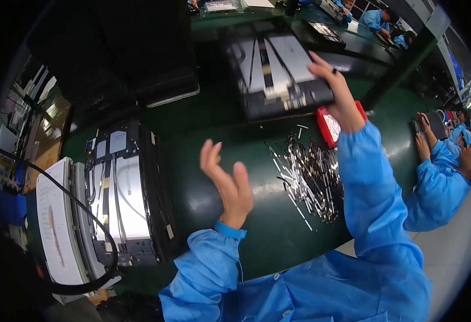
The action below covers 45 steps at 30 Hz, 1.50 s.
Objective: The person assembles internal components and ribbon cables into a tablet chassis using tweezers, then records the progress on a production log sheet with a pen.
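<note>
My right hand [338,91] grips the right edge of an opened tablet [298,53], lifted over the far middle of the table and slightly blurred. Its inside shows grey battery cells, dark ribbon cables and a pale connector area. My left hand [229,188] hovers over the table with fingers apart and nothing in them; a blue band circles its wrist. Left of it lies a stack of similar opened tablets [131,188], the top one showing its battery. Below my right forearm spreads a pile of thin black and white strips [310,182].
A red tray [329,129] stands behind the strips. Dark stacked panels [163,70] rise at the far left. Papers with a pen [55,214] lie at the left edge, crossed by a black cable [66,188]. A green post [402,72] and a co-worker [439,188] are to the right.
</note>
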### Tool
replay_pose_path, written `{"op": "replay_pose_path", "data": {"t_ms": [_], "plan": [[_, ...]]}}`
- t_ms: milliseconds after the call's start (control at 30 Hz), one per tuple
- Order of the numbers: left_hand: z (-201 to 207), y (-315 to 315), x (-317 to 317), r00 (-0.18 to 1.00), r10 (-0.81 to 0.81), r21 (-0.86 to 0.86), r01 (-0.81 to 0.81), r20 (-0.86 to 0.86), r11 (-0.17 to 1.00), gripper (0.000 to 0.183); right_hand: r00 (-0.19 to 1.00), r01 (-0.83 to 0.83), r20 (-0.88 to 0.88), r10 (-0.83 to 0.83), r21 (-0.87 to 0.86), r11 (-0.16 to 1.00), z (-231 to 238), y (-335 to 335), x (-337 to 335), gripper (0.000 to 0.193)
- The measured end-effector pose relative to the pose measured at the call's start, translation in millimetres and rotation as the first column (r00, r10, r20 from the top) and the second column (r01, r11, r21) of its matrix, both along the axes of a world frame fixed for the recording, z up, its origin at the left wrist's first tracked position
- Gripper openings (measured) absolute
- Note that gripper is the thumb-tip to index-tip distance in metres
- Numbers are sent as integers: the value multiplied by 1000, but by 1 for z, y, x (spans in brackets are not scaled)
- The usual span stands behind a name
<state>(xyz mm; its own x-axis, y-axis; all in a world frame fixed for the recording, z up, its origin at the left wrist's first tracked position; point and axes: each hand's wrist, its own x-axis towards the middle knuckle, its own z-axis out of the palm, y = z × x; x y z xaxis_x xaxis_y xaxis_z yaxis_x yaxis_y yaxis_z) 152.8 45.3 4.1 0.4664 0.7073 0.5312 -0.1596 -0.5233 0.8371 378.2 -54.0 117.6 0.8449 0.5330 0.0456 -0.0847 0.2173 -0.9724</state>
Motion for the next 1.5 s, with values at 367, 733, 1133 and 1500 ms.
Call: {"op": "replay_pose_path", "data": {"t_ms": [367, 733, 1133, 1500], "plan": [[1, 4, 12, 974, -125, -64, 115, -186, 991, 33, 994, -65, -81, 68, 41, 997, -34, 101, 172, 29], [8, 2, 9, 960, -147, -66, 135, -237, 989, 26, 653, 489, 744, 140, -556, 672, -45, 101, 195, 42], [5, 4, 0, 934, -126, -45, 118, -334, 992, 23, -121, -299, 412, 903, -883, 363, 60, 11, -126, 19], [0, 1, 2, 956, -121, 40, 136, -266, 990, 20, -439, -895, 312, 842, -69, -441, 50, -65, -241, 26]]}}
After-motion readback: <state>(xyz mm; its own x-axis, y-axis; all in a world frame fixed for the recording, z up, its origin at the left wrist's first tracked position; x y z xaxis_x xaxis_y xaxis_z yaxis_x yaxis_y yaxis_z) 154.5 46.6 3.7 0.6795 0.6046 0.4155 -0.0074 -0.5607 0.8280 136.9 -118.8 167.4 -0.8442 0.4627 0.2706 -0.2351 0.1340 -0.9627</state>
